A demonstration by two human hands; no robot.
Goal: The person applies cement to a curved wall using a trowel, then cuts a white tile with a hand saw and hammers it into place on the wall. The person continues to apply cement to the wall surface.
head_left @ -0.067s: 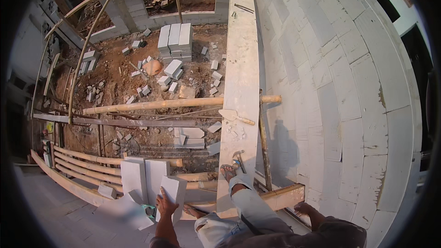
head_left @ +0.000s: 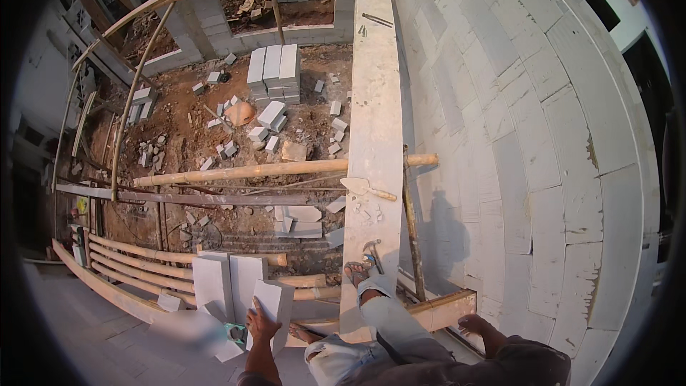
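Observation:
My left hand (head_left: 261, 326) is on a white lightweight block (head_left: 275, 304), its fingers gripping the left edge. The block stands tilted beside two more upright white blocks (head_left: 213, 287). A green-handled tool (head_left: 234, 334) lies just left of this hand, partly covered by a blurred patch. My right hand (head_left: 471, 325) hangs near the block wall (head_left: 529, 221) and the end of a wooden beam (head_left: 446, 309). Its fingers are loosely apart with nothing in them. By my foot on the long plank (head_left: 373, 100) lies a hammer (head_left: 373, 254), with a trowel (head_left: 368, 188) farther along.
Bamboo poles (head_left: 250, 171) cross below the plank's left side, with several more poles (head_left: 143, 271) near the blocks. Down on the dirt ground (head_left: 179, 129) are a stack of white blocks (head_left: 275, 75), broken pieces and an orange rounded object (head_left: 239, 113).
The view has shifted slightly, so the scene sits a little lower and to the right. My left hand stays on the same block.

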